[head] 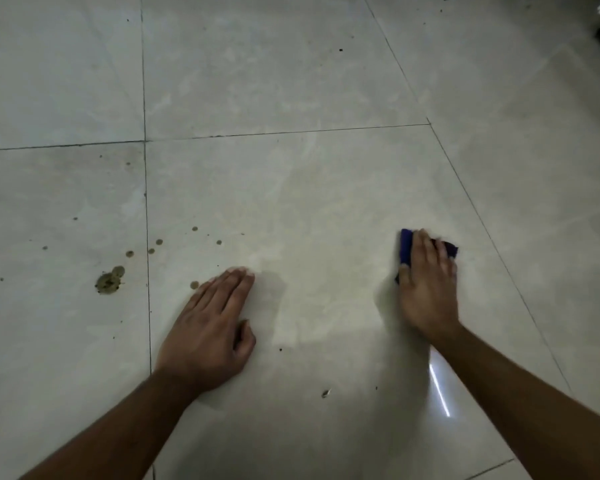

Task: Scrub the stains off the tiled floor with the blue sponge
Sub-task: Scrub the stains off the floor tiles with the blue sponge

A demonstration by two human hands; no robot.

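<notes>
Blue rectangular sponge (406, 247): at 3 o'clock on our pale glossy tiled floor (291, 188), pressed under our right hand (428, 282). Left hand (212, 327): flat, fingers straight. Brown stains (110, 281): at 9 o'clock, near left fingertips.

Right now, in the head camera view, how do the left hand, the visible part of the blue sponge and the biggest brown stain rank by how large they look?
1. left hand, flat on the floor.
2. blue sponge, mostly hidden under the right hand, so its real size is unsure.
3. biggest brown stain; it looks close to the visible sponge.
</notes>
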